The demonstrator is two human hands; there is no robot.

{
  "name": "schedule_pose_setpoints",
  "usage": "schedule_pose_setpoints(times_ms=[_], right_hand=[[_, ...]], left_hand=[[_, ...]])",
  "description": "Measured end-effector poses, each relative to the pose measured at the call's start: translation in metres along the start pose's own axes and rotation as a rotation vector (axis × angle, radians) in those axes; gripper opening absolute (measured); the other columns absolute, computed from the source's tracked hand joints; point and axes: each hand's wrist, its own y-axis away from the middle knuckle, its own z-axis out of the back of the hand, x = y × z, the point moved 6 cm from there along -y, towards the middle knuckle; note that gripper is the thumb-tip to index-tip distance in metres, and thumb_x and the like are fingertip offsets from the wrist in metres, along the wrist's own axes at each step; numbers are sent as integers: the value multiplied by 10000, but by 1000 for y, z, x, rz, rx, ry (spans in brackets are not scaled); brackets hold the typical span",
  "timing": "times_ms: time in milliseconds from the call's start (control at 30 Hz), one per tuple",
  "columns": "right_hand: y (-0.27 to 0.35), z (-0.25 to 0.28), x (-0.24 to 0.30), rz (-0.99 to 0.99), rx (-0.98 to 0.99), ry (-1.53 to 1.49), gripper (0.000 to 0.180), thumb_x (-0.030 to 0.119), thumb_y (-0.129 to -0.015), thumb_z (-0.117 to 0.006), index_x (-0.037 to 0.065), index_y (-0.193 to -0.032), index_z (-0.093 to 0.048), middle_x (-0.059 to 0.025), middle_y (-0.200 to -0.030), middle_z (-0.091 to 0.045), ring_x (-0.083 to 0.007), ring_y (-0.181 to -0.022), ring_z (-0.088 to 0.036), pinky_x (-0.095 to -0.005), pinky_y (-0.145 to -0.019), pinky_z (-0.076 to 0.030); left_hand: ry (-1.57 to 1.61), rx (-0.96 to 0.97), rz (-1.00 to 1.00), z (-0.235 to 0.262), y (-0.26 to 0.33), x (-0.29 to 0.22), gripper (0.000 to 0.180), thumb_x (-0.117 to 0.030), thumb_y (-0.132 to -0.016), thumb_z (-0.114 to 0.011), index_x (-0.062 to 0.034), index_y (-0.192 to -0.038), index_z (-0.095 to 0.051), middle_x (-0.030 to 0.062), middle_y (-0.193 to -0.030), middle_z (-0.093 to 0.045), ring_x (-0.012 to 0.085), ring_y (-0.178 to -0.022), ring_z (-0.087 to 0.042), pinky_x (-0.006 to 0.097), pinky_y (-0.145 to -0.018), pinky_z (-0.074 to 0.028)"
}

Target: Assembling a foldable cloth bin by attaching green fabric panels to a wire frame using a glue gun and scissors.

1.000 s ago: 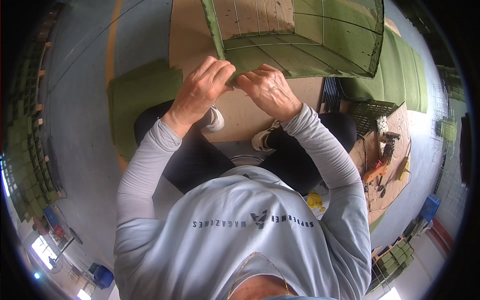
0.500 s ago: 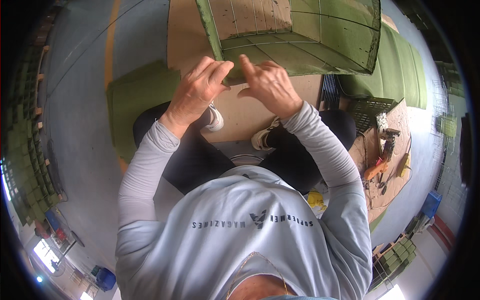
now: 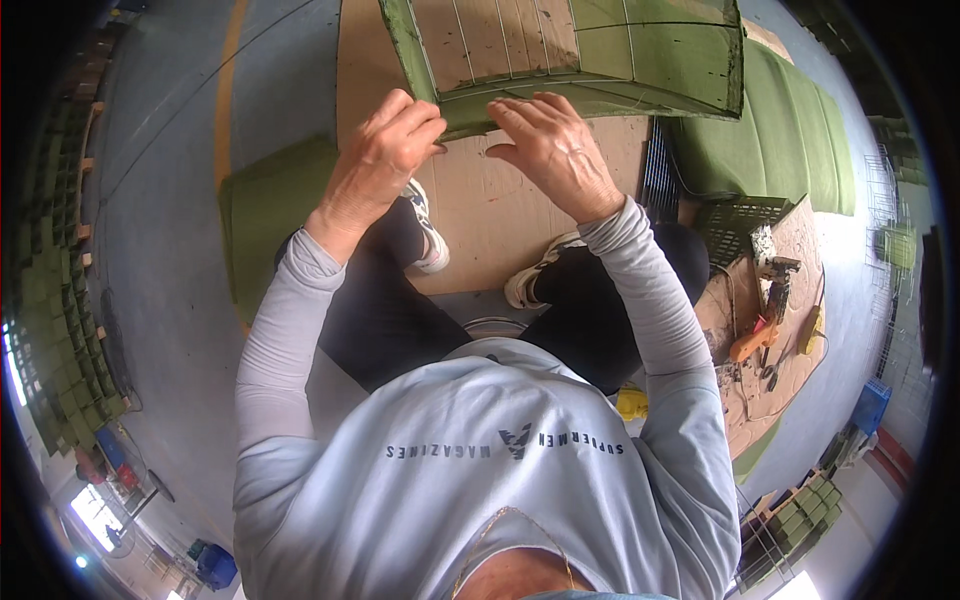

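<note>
Left hand [image 3: 385,145]: we are seeing its fingers bent and drawn together at the near-left corner of a green wire-framed box [image 3: 680,65]. The knuckles are hiding the fingertips' contact, so we cannot tell whether they are clamping the edge. Right hand [image 3: 560,150]: it is spreading flat, thumb standing apart from the fingers, which are reaching over the box's near edge and covering part of it. We cannot tell how firmly they are touching.

The box's far side is running out of view at the top. We are noting mottled green panels, dark smudges along the rims, pale thin wires crossing the open part and a slightly wavy near edge. It is sitting over the far part of a cardboard sheet [image 3: 480,225], its right end passing beyond the sheet's right edge; whether it is resting there, we cannot make out.

Beyond the sheet's left edge, green sheets [image 3: 275,210] are lying, partly hidden by the left arm. Off its right edge, dark rods [image 3: 660,170] are lying beside a green crate [image 3: 740,225]; farther right, an orange-handled tool [image 3: 748,345] is lying among small, indistinct dark pieces.
</note>
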Motion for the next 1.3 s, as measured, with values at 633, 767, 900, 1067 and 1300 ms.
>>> schedule_pose_setpoints(times_ms=[633,767,900,1067,1300], right_hand=[[-10,-5,-24,94,15,37,199,263,-877,-659,73,-864,-604,-74,-800,-654,-268,-792,-671,-395,-749,-511],[-25,0,-40,100,37,61,208,269,-897,-663,73,-864,-602,-92,-729,-620,-295,-717,-635,-416,-658,-490],[-48,4,-55,26,113,131,232,304,-908,-652,84,-837,-627,-102,-672,-614,-306,-675,-638,-423,-623,-488],[-81,47,-79,71,91,173,229,315,-906,-651,93,-936,-698,-131,-728,-651,-341,-719,-645,-424,-661,-498],[-84,66,-81,62,42,146,158,118,-850,-692,13,-966,-671,-172,-899,-696,-367,-885,-662,-440,-768,-533]], left_hand=[[81,-131,-7,3,-1,12,301,2,-728,-761,-9,-1003,-641,98,-1102,-631,292,-969,-643,388,-796,-554],[85,-156,-1,7,-13,25,277,14,-742,-751,-22,-986,-625,84,-1086,-601,305,-925,-648,399,-756,-545],[90,-148,-44,15,-35,39,253,0,-752,-751,-17,-960,-608,81,-1021,-593,309,-895,-637,407,-727,-529],[152,-134,-63,32,-75,40,203,-75,-797,-754,-16,-935,-616,73,-965,-608,277,-772,-620,383,-672,-497],[274,-173,-7,28,-81,31,324,-43,-792,-758,-5,-1103,-677,85,-929,-670,232,-763,-649,327,-689,-519]])
